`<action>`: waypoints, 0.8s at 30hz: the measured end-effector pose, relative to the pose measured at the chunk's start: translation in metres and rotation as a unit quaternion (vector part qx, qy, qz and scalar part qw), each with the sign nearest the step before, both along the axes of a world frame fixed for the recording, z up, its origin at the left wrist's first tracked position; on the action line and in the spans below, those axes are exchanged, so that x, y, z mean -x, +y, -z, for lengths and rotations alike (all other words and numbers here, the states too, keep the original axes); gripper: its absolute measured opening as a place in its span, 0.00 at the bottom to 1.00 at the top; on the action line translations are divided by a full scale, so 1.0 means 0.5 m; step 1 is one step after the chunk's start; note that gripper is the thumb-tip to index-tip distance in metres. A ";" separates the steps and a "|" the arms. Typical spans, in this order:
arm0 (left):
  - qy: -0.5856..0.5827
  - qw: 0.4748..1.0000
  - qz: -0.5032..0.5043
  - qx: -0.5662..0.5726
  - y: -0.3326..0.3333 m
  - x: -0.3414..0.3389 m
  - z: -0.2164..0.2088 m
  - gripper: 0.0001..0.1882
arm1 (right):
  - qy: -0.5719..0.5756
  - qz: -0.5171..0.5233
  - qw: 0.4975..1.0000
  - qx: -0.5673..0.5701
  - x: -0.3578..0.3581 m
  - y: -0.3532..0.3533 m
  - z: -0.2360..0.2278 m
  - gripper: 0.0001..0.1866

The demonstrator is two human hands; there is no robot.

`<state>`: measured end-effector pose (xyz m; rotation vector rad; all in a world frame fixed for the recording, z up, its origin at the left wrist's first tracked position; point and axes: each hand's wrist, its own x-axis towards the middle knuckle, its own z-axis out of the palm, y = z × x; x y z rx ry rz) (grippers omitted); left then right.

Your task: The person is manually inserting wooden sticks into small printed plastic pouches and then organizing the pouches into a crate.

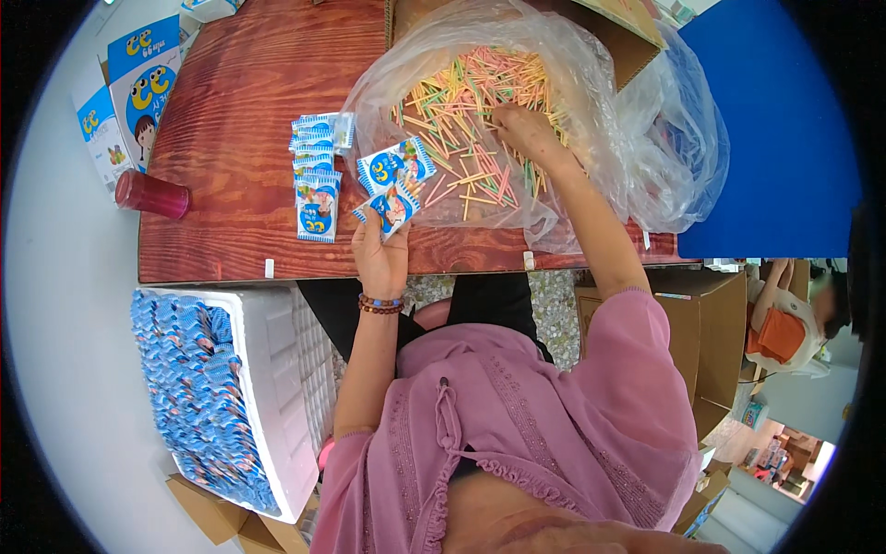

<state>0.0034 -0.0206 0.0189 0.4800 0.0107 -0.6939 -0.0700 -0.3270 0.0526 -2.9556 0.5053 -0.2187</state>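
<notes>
My left hand [379, 251] grips a small blue and white packet [388, 212] near the table's front edge. Pale sticks show at the packet's upper right end. Just behind it lies another packet [397, 164] of the same kind, on the edge of a clear plastic bag. Inside the wide-open bag [577, 74] is a loose heap of thin pink, yellow and green sticks [471, 78]. My right hand [528, 134] reaches into this heap with its fingers drawn together; what is between them is hidden. Left of the bag, several packets [317, 208] overlap in a column.
A red-brown wooden table [231, 120] carries everything. On its left stand a pinkish-red jar [153, 195] and printed cartons [138, 83]. Below left, a white foam box [277, 369] is packed with blue packets. A cardboard box [697, 323] sits below right; another person [784, 323] is beyond it.
</notes>
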 end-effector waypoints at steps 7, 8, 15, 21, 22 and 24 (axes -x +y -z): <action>-0.005 1.000 0.016 0.021 0.004 -0.005 0.012 0.15 | 0.026 -0.036 0.999 -0.012 -0.004 -0.001 -0.026 0.05; -0.001 1.000 0.018 0.020 0.004 -0.004 0.012 0.15 | -0.050 0.002 0.985 -0.165 0.002 0.021 -0.041 0.04; 0.011 1.000 0.011 0.021 -0.004 -0.005 -0.001 0.14 | -0.308 -0.023 0.705 -0.638 -0.009 0.271 -0.156 0.02; -0.003 1.000 0.009 0.027 0.001 -0.007 -0.002 0.13 | -0.358 -0.037 0.694 -0.624 -0.026 0.327 -0.130 0.03; -0.006 0.999 0.008 0.030 0.003 -0.008 -0.003 0.13 | -0.340 -0.049 0.708 -0.617 -0.026 0.331 -0.129 0.03; -0.002 1.000 -0.001 0.023 0.006 -0.008 -0.007 0.13 | -0.319 -0.063 0.723 -0.610 -0.024 0.337 -0.134 0.03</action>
